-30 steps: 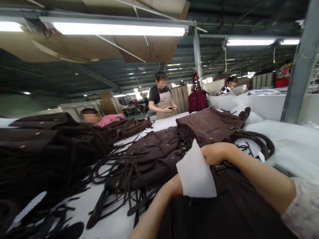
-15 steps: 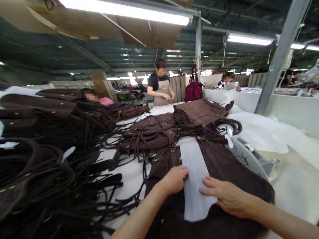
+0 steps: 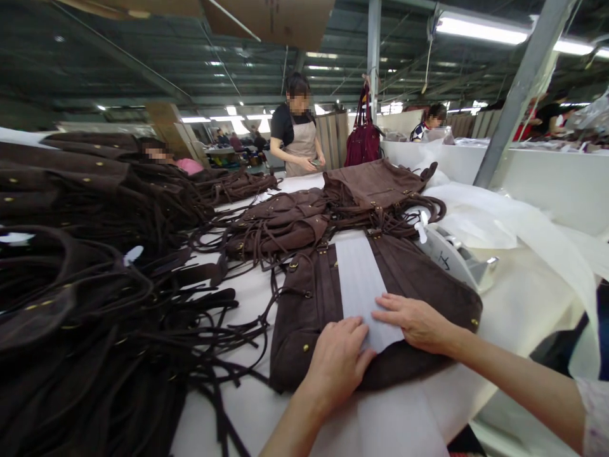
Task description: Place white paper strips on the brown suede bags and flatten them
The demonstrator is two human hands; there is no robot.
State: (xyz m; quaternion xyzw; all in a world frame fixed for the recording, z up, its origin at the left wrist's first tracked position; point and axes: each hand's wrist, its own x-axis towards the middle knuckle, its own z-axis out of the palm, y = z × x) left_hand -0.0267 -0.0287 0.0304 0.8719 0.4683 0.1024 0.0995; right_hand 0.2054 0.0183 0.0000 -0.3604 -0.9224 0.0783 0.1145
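Observation:
A dark brown bag (image 3: 297, 317) lies flat on the white table in front of me. Down its middle runs a strip of white sheet material (image 3: 360, 273), which looks like thin foam. My left hand (image 3: 339, 355) rests on the strip's lower left edge, fingers laid flat and thumb apart. On the right side of the strip, my right hand (image 3: 419, 322) presses down with its fingers stretched out. Both hands are open, and the palms face down and are hidden. Brass-coloured studs and buckles show on the bag.
Brown bags with long straps (image 3: 95, 304) are heaped at the left. More brown bags (image 3: 371, 184) lie beyond. A tape dispenser (image 3: 457, 254) stands right of my bag, near loose white sheeting (image 3: 523, 216). A co-worker in an apron (image 3: 299, 136) stands across the table.
My view has tilted downward, showing the bag's near edge. My left hand has moved toward the strip's lower end and flattened onto it. My right hand still lies on the strip's right side.

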